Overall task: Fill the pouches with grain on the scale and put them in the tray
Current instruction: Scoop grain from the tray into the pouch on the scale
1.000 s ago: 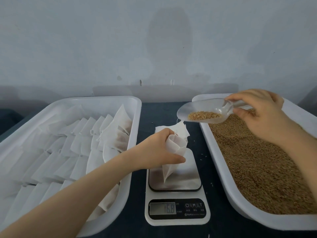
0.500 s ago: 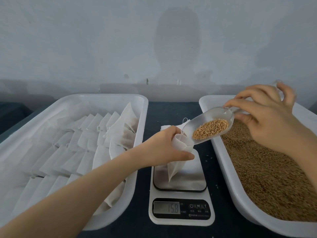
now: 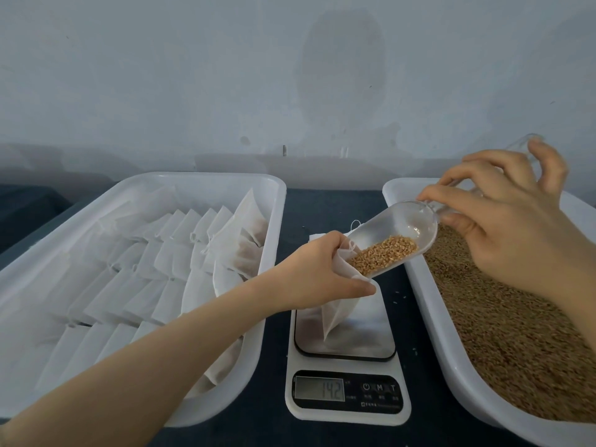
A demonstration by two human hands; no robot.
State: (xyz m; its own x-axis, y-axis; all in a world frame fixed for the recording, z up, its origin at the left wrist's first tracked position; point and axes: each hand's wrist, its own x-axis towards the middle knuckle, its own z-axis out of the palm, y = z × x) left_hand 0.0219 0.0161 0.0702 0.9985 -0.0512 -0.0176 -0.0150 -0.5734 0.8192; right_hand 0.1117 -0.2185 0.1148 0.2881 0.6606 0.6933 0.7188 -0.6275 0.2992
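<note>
One pouch point(image 3: 338, 306) filling: left hand point(image 3: 314, 274) pinches it open on the scale point(image 3: 348, 412), right hand point(image 3: 506, 230) grips the scoop point(image 3: 403, 227); tilt steeper next.

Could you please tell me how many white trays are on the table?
2. The left tray sits left of the scale and holds pouches; the right tray sits right of it and holds grain. More could lie outside the frame.
</note>
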